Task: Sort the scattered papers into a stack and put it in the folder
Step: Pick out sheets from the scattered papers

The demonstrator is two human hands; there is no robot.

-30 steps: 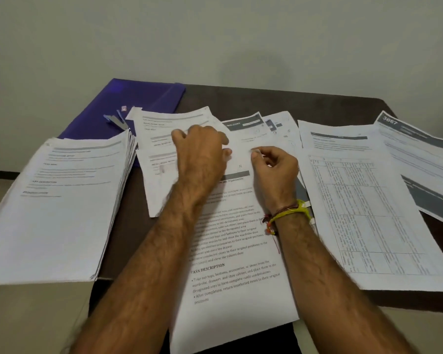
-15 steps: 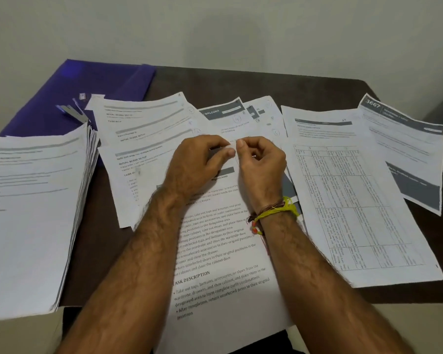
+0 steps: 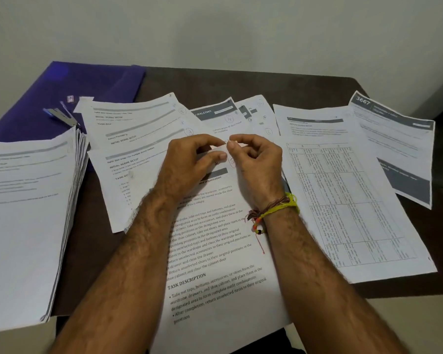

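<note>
"TASK DESCRIPTION" on near sheet (image 3: 215,277) — "BALCONY" header (image 3: 210,113) — "3667" sheet (image 3: 394,139)

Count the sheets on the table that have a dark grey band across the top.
2 plainly: the balcony sheet just beyond the hands, and the numbered sheet at the far right. A third, half-covered sheet shows dark patches; others may be hidden.

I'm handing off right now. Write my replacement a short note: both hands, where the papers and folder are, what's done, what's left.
Left hand and right hand: both pinch the top edge of the middle sheet.
Stack: built at the table's left edge.
Folder: purple, far left, open, no papers filed in it.
Loose sheets: several fanned behind the hands, the table sheet and the 3667 sheet on the right.
Left to do: add all loose sheets to the stack, then file it.
</note>
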